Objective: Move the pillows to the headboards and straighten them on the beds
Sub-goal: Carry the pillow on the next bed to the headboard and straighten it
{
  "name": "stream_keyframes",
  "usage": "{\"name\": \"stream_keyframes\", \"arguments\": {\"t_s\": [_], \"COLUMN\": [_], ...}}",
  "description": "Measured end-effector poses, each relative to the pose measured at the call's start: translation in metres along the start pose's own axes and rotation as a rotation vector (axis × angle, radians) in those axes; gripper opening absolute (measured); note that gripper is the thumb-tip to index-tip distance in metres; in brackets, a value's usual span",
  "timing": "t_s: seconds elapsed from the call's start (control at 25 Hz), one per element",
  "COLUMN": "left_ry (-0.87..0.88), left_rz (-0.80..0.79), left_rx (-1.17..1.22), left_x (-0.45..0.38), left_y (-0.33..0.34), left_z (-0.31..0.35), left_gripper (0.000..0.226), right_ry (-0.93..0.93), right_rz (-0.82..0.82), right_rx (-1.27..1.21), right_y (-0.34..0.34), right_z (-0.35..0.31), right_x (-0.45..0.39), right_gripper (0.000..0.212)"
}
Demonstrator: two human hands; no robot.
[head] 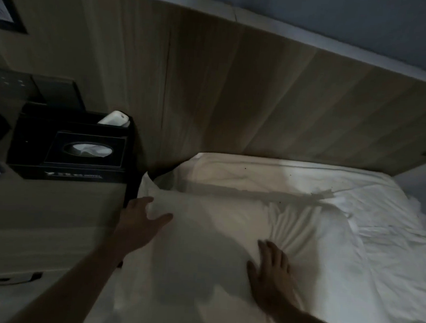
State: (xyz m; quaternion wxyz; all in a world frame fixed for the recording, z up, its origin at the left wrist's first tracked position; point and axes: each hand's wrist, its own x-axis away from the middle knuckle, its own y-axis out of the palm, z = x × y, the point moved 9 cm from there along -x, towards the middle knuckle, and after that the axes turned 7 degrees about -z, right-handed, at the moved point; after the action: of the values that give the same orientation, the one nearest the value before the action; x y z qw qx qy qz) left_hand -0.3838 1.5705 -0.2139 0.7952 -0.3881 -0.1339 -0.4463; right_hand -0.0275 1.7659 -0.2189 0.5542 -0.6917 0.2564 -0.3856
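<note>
The single head-worn wide-angle camera looks forward and steeply down from the near side of the bed (354, 221), facing the wooden headboard (236, 100), which runs tilted across the upper frame. It sits close: both forearms enter from the bottom edge, and a bedside unit (52, 213) fills the left margin. No second view exists.

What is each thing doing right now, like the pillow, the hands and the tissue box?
Pillow: lying flat on the bed, creased, near the headboard.
Left hand: open, touching the pillow's left corner.
Right hand: open, pressing flat on the pillow.
Tissue box: a tissue showing in its opening.
Sheet: wrinkled.
</note>
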Motion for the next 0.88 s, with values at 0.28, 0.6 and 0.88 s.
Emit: {"name": "stream_keyframes", "arguments": {"t_s": [0.28, 0.6, 0.88], "left_ry": [-0.047, -0.193, 0.126], "left_rz": [0.179, 0.219, 0.348], "left_rx": [0.254, 0.546, 0.673], "left_x": [-0.093, -0.033, 0.005], "left_y": [0.057, 0.052, 0.019], "left_z": [0.006, -0.012, 0.044], "left_gripper": [0.133, 0.074, 0.085], "right_ry": [-0.167, -0.409, -0.087], "right_rz": [0.327, 0.327, -0.151], "right_rx": [-0.262, -0.608, -0.322], "right_y": [0.039, -0.060, -0.092], "right_z": [0.036, 0.032, 0.105], "right_x": [-0.041, -0.043, -0.200], "right_gripper": [0.063, 0.036, 0.066]}}
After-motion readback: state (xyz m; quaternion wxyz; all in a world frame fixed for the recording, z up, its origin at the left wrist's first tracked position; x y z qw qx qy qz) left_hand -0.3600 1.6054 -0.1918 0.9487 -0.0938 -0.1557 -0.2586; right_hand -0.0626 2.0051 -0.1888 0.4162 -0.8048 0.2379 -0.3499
